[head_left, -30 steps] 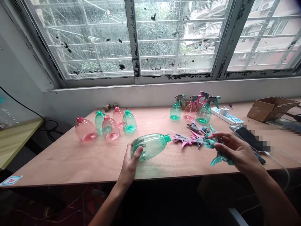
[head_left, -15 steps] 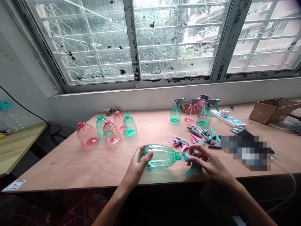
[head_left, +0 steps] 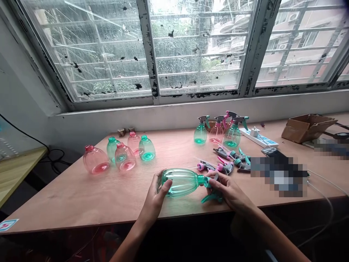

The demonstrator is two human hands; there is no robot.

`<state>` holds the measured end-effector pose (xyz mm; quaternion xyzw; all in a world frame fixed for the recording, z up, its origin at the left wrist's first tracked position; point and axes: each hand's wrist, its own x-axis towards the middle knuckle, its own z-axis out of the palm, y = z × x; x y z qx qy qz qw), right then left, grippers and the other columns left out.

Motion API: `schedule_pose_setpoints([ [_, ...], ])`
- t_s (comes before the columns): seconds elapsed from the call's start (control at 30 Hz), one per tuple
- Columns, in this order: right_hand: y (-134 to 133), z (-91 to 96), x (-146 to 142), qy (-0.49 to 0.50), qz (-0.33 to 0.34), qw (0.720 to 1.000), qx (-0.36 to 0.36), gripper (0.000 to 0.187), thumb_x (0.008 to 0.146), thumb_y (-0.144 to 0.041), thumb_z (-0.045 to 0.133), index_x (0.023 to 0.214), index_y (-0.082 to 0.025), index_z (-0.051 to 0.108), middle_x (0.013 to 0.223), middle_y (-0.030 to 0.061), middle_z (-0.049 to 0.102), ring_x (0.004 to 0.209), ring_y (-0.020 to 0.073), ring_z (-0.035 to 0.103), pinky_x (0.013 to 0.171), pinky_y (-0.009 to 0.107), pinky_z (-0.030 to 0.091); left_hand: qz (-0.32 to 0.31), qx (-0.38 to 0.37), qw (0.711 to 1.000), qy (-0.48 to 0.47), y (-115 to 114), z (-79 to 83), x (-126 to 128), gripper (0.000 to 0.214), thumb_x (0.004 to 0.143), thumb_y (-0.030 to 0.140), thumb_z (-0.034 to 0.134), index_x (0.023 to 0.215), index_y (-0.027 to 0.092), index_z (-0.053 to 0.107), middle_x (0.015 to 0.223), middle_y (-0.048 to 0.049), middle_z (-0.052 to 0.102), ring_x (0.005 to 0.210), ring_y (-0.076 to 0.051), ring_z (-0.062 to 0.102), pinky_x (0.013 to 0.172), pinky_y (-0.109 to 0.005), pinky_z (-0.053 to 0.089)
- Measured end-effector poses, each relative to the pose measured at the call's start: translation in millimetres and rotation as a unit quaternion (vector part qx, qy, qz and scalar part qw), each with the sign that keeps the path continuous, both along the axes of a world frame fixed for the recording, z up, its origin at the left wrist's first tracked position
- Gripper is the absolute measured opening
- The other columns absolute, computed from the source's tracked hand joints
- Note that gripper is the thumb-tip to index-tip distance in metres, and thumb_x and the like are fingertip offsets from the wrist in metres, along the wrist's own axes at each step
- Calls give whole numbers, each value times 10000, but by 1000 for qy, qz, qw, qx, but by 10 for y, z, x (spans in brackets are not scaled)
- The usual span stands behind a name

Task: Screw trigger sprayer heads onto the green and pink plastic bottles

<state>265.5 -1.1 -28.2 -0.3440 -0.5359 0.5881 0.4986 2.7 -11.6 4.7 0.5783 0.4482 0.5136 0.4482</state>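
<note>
The green bottle [head_left: 181, 182] lies on its side close to the front edge of the table [head_left: 81, 196], with its neck pointing to your right. Your left hand [head_left: 155, 198] is wrapped round the base end, thumb over the top and fingers closed on the clear wall. Your right hand [head_left: 230, 191] is closed on the teal spray head [head_left: 210, 197], fingertips pinched about its collar right at the bottle's neck; the trigger hangs below your fingers, just over the wood. You cannot tell from here how far the collar sits on the neck. Just behind your right hand lie the loose spray heads [head_left: 229, 163], pink and teal, in a small heap. Farther back, near the sill, stand the finished sprayers [head_left: 200, 133], upright and close together. Well off to your left stand the empty bottles [head_left: 121, 158], pink and green, in a tight cluster with no heads on them. At the far right you have a white power strip [head_left: 259, 137] and, beyond it, an open cardboard box [head_left: 305, 127].
</note>
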Motion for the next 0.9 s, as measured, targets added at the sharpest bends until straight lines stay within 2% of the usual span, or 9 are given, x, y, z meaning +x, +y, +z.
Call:
schedule_pose_setpoints([
  [0.13, -15, 35, 10, -18, 17, 1000, -6, 318, 873, -443, 718, 1067, -205, 633, 734, -29, 601, 661, 128, 529, 631, 240, 440, -10, -1, 1000, 10, -6, -21, -12, 478, 906, 509, 604, 1279, 224, 516, 1243, -86, 609, 1210, -292, 560, 982, -363, 468],
  [0.27, -19, 44, 41, -65, 17, 998, 10, 369, 910, -491, 647, 1115, -185, 639, 729, -11, 601, 686, 151, 538, 659, 266, 454, -40, -10, 999, 35, -22, -33, -17, 556, 902, 512, 611, 1351, 226, 451, 1324, -113, 577, 1223, -315, 567, 974, -387, 492],
  [0.43, -44, 62, 48, -116, 4, 993, 4, 431, 741, -432, 831, 1048, -200, 638, 841, -4, 621, 754, 175, 584, 687, 276, 480, -65, -11, 996, 53, -26, -51, -35, 576, 932, 503, 573, 1414, 229, 416, 1418, -113, 525, 1340, -322, 479, 1066, -400, 441],
  [0.5, -55, 71, 38, -115, -6, 993, 11, 399, 751, -427, 823, 1022, -203, 635, 832, -12, 612, 740, 167, 585, 682, 271, 479, -70, -11, 996, 53, -33, -60, -42, 597, 929, 503, 579, 1430, 226, 410, 1465, -119, 491, 1389, -325, 428, 1098, -406, 418],
  [0.7, -69, 84, 24, -117, -11, 993, 5, 420, 751, -458, 817, 1023, -200, 629, 726, -34, 596, 675, 162, 586, 627, 260, 470, -73, -24, 997, 19, -54, -54, -13, 908, 821, 464, 737, 1551, 263, 235, 1618, -108, 310, 1479, -335, 299, 1169, -436, 358],
  [0.83, -67, 83, 33, -113, -14, 993, 13, 416, 768, -464, 804, 1025, -195, 617, 743, -29, 622, 685, 166, 611, 647, 267, 489, -87, -24, 995, 39, -40, -29, -9, 893, 784, 395, 791, 1530, 251, 322, 1602, -106, 349, 1479, -344, 296, 1188, -444, 331],
  [0.9, -67, 81, 36, -106, -8, 994, 9, 413, 787, -460, 792, 1038, -194, 600, 724, -27, 641, 685, 170, 623, 656, 274, 502, -117, -15, 992, 47, -52, -24, -24, 910, 792, 329, 795, 1542, 299, 279, 1590, -85, 372, 1449, -324, 365, 1184, -442, 338],
])
